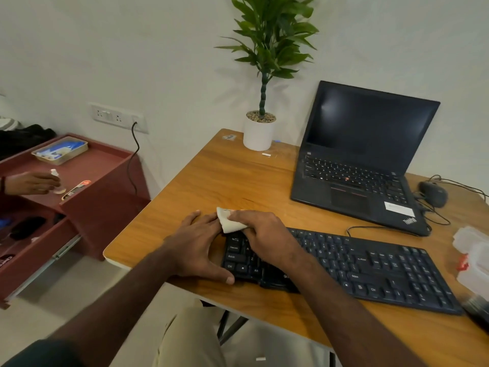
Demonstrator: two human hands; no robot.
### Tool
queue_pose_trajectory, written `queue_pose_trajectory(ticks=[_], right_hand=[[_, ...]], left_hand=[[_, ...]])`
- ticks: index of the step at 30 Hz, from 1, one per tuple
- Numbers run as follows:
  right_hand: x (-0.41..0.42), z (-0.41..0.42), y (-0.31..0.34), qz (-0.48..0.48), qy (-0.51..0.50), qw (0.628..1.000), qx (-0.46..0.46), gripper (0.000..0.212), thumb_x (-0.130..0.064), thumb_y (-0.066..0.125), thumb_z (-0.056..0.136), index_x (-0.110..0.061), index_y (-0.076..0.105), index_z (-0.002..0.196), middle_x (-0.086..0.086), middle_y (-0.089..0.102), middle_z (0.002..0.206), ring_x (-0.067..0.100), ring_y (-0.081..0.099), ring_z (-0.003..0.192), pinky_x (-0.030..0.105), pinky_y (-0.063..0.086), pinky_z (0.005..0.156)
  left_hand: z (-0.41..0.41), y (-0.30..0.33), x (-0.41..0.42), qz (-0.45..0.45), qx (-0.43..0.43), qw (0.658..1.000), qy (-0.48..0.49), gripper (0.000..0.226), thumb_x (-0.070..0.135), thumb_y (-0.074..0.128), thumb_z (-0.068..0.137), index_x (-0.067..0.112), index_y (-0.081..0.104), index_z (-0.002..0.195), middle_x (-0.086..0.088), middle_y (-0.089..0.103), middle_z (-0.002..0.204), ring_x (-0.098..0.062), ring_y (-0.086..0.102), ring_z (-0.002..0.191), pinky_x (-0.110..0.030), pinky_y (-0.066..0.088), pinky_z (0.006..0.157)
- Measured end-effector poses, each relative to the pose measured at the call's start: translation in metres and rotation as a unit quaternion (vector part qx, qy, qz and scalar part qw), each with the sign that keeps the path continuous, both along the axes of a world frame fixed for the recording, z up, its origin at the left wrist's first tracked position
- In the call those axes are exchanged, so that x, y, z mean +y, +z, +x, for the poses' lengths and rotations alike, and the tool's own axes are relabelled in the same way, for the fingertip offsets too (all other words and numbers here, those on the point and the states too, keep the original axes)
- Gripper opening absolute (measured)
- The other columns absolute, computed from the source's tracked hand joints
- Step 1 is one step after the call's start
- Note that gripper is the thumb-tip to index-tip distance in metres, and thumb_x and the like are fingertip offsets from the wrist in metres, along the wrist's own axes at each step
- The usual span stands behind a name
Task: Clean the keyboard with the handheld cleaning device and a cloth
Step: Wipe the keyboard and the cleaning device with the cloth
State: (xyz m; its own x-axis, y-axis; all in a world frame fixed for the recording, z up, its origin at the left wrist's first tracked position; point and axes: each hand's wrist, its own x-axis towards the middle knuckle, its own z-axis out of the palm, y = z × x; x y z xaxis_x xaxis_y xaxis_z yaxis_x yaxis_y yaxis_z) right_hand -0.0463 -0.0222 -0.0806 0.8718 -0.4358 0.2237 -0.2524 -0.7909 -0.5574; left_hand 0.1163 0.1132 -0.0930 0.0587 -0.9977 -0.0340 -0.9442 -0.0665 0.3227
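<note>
A wooden table [211, 181] seen from above, its near-left corner rounded and edged in white. A black keyboard [370, 271] lies slanted across the near part, its left end just beside the table's near edge and its right end running toward the right side.

The right hand [260, 234] is curled around a small white cloth [229, 221], pressing it onto the keyboard's top-left corner. The left hand [197, 247] lies flat with fingers straight against the keyboard's left end, thumb along its near edge, bracing it. The cleaning device cannot be picked out with certainty.

Bare wood stretches left of and behind the hands, up to a white plant pot [258, 133] at the back edge by the wall. An open black laptop [365, 160] sits behind the keyboard, close to it, with the keyboard's cable looping between them. A black mouse [434, 193] lies just right of the laptop. Clear plastic items [473, 255], blurred, crowd the right edge beside the keyboard's far end.

Left of the table, across a gap of floor, stands a red cabinet [105, 197] with a drawer pulled open. Another person's hand [31, 182] holds a small bottle [57, 181] on its top.
</note>
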Motion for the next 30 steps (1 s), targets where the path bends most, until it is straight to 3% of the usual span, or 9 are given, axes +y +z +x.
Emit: queue_pose_trajectory(ticks=[3, 6, 9, 13, 19, 26, 30], right_hand=[[-0.015, -0.008, 0.007, 0.046, 0.025, 0.998, 0.018, 0.037, -0.004, 0.059, 0.097, -0.024, 0.07, 0.126, -0.004, 0.068, 0.131, 0.011, 0.06, 0.123, 0.027, 0.048, 0.104], [-0.03, -0.014, 0.016, 0.113, -0.02, 0.993, -0.008, 0.027, -0.008, 0.059, 0.099, -0.024, 0.072, 0.116, -0.009, 0.072, 0.114, 0.008, 0.062, 0.107, 0.029, 0.05, 0.092], [-0.028, -0.013, 0.014, 0.054, -0.096, 0.992, -0.059, 0.037, -0.004, 0.063, 0.094, -0.026, 0.073, 0.121, -0.008, 0.069, 0.129, 0.01, 0.055, 0.123, 0.03, 0.041, 0.108], [-0.005, -0.009, 0.006, -0.107, -0.06, 0.992, -0.026, 0.037, -0.007, 0.063, 0.091, -0.028, 0.072, 0.12, -0.008, 0.069, 0.128, 0.017, 0.054, 0.122, 0.037, 0.035, 0.099], [-0.022, -0.025, 0.004, -0.112, -0.028, 0.992, 0.043, 0.043, -0.003, 0.058, 0.091, -0.031, 0.07, 0.122, -0.006, 0.071, 0.124, 0.019, 0.056, 0.118, 0.043, 0.043, 0.101], [-0.054, -0.081, 0.011, -0.122, -0.039, 0.991, 0.041, 0.038, -0.005, 0.055, 0.079, -0.023, 0.075, 0.107, -0.005, 0.075, 0.109, 0.023, 0.065, 0.103, 0.048, 0.051, 0.09], [-0.051, -0.073, 0.01, -0.091, -0.093, 0.992, -0.004, 0.04, 0.003, 0.06, 0.083, -0.018, 0.073, 0.115, -0.002, 0.073, 0.116, 0.021, 0.062, 0.107, 0.05, 0.049, 0.094]], left_hand=[[0.0, 0.0, -0.002, 0.011, 0.002, 1.0, -0.001, 0.131, 0.103, 0.044, 0.052, 0.034, 0.009, 0.158, 0.011, 0.019, 0.165, -0.004, 0.003, 0.152, -0.047, -0.007, 0.124], [0.001, 0.0, -0.003, 0.03, 0.003, 1.0, 0.008, 0.138, 0.105, 0.043, 0.05, 0.031, 0.0, 0.159, 0.006, 0.01, 0.168, -0.004, 0.0, 0.152, -0.046, -0.008, 0.125], [0.0, 0.0, -0.003, 0.037, 0.003, 0.999, 0.013, 0.139, 0.105, 0.042, 0.05, 0.033, -0.01, 0.158, 0.003, 0.007, 0.168, -0.005, -0.001, 0.151, -0.046, -0.008, 0.125], [0.001, -0.002, -0.004, 0.02, -0.005, 1.0, -0.001, 0.133, 0.104, 0.042, 0.055, 0.035, -0.002, 0.159, 0.006, 0.011, 0.168, -0.001, -0.003, 0.15, -0.046, -0.007, 0.125], [0.003, -0.004, -0.004, 0.036, -0.001, 0.999, 0.009, 0.136, 0.105, 0.042, 0.052, 0.035, -0.005, 0.159, 0.007, 0.007, 0.168, -0.004, -0.001, 0.152, -0.047, -0.006, 0.125], [0.004, -0.004, -0.006, 0.035, 0.019, 0.999, 0.001, 0.13, 0.103, 0.046, 0.052, 0.045, -0.007, 0.156, 0.014, 0.007, 0.167, 0.0, -0.004, 0.15, -0.051, -0.007, 0.124], [0.004, -0.003, -0.007, 0.038, 0.024, 0.999, 0.003, 0.131, 0.104, 0.044, 0.05, 0.046, -0.006, 0.155, 0.014, 0.007, 0.167, 0.006, -0.007, 0.144, -0.046, -0.01, 0.124]])
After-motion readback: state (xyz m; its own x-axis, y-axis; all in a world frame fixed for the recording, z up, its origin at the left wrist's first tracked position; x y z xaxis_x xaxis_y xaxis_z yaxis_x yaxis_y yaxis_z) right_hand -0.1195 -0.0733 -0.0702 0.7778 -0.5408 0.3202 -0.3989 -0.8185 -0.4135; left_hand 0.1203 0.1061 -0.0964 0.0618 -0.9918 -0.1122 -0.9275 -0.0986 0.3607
